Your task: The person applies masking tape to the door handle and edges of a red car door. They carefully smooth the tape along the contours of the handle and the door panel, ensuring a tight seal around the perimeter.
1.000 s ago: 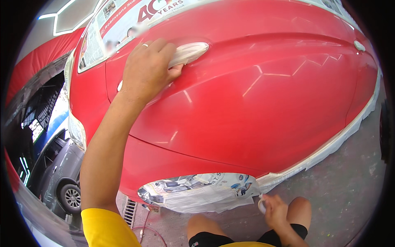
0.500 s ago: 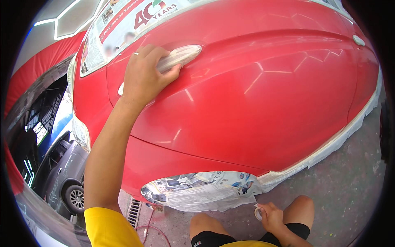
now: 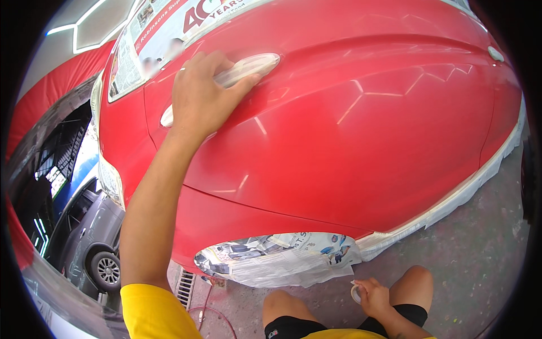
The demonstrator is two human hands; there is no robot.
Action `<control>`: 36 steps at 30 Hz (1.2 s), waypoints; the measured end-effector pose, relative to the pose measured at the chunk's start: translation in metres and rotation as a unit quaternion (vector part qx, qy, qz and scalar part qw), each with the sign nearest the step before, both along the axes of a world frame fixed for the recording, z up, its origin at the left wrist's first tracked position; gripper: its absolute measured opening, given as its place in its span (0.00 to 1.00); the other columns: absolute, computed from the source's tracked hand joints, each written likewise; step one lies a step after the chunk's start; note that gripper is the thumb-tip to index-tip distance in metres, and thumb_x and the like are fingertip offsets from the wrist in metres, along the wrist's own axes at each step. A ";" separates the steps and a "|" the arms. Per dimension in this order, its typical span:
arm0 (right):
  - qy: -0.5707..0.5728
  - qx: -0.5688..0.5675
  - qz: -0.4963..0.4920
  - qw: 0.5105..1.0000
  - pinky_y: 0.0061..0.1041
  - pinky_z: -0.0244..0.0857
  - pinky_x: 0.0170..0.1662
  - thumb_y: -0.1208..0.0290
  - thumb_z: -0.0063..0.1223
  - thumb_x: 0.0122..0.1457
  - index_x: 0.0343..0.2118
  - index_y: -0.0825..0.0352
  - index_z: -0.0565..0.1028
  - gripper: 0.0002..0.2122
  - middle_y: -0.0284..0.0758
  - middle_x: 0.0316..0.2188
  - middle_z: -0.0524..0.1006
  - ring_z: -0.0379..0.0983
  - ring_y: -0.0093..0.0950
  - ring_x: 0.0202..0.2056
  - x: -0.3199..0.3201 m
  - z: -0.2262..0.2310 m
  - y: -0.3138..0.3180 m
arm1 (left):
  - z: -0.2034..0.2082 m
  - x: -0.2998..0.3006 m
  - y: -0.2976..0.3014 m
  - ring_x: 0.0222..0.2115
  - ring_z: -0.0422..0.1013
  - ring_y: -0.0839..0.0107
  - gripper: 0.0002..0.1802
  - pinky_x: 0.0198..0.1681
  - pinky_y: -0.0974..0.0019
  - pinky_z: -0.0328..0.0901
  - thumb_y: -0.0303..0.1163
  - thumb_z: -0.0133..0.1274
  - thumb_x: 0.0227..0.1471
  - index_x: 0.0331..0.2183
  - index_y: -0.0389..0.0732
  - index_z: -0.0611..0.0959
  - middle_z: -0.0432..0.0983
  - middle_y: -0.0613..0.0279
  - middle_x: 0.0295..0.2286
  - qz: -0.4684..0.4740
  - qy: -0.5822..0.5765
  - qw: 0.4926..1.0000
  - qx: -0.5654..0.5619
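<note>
My left hand (image 3: 201, 93) reaches far out to a door handle (image 3: 248, 69) on a red car door (image 3: 339, 152). Pale masking tape covers the handle. The fingers curl over its far side and the thumb lies along its near side, so the hand is closed around its left part. The fingertips are partly hidden. Low in front of my knees, my right hand (image 3: 374, 298) grips a roll of masking tape (image 3: 355, 292), whose rim shows at the fingers' left.
Newspaper (image 3: 158, 48) covers the window, and more paper (image 3: 276, 260) covers the wheel. A taped strip (image 3: 435, 217) runs along the door's lower edge. On the floor lie a drain grate (image 3: 184, 288) and a red hose (image 3: 217, 313). A grey car (image 3: 93, 237) stands at left.
My left thumb has slid rightward along the taped handle and straightened. My right hand keeps the tape roll in nearly the same place. The view has shifted slightly.
</note>
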State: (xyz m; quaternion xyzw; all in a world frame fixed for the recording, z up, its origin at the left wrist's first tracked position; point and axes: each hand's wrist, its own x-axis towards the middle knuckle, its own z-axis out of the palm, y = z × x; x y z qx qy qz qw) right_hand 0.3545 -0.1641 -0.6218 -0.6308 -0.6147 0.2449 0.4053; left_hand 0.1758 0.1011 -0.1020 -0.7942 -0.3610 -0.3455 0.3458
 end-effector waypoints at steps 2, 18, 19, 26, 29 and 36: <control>0.003 -0.003 -0.001 1.000 0.49 0.76 0.38 0.68 0.54 0.70 0.49 0.57 0.86 0.11 0.42 0.38 0.83 0.83 0.50 0.36 0.000 0.000 0.002 | 0.003 -0.014 0.002 0.41 0.79 0.54 0.25 0.48 0.53 0.72 0.43 0.76 0.48 0.43 0.39 0.86 0.82 0.55 0.39 -0.061 0.087 0.993 0.058; 0.043 -0.023 0.006 0.999 0.47 0.77 0.41 0.67 0.52 0.71 0.48 0.58 0.86 0.12 0.44 0.39 0.84 0.83 0.49 0.38 0.000 -0.007 0.006 | 0.000 -0.008 0.013 0.33 0.78 0.54 0.15 0.37 0.54 0.72 0.29 0.67 0.43 0.36 0.42 0.83 0.79 0.57 0.32 0.038 0.198 0.954 0.223; 0.045 -0.023 0.005 0.999 0.47 0.77 0.41 0.67 0.52 0.71 0.48 0.58 0.86 0.12 0.44 0.39 0.84 0.83 0.49 0.38 0.000 -0.008 0.006 | 0.000 -0.009 0.015 0.34 0.78 0.55 0.16 0.38 0.54 0.72 0.29 0.67 0.43 0.38 0.43 0.83 0.79 0.58 0.33 0.031 0.203 0.951 0.230; 0.097 -0.010 -0.008 0.995 0.45 0.76 0.41 0.69 0.52 0.71 0.47 0.60 0.86 0.11 0.44 0.39 0.85 0.84 0.49 0.38 0.005 -0.011 0.006 | -0.001 -0.055 0.007 0.38 0.75 0.57 0.30 0.43 0.55 0.70 0.28 0.67 0.46 0.54 0.47 0.86 0.80 0.61 0.37 0.010 0.215 0.942 0.258; 0.107 0.001 -0.004 0.994 0.44 0.77 0.41 0.69 0.52 0.71 0.47 0.61 0.86 0.11 0.45 0.39 0.85 0.84 0.49 0.38 0.003 -0.019 0.007 | -0.001 -0.057 0.007 0.39 0.75 0.57 0.33 0.45 0.54 0.69 0.26 0.68 0.45 0.56 0.47 0.86 0.79 0.60 0.38 0.029 0.200 0.953 0.226; 0.104 -0.026 0.002 0.994 0.44 0.76 0.41 0.70 0.53 0.71 0.47 0.61 0.86 0.11 0.46 0.38 0.85 0.84 0.49 0.38 0.003 -0.013 0.007 | 0.010 -0.069 0.012 0.41 0.75 0.55 0.36 0.49 0.53 0.70 0.26 0.71 0.45 0.59 0.46 0.85 0.79 0.57 0.41 0.017 0.263 0.942 0.206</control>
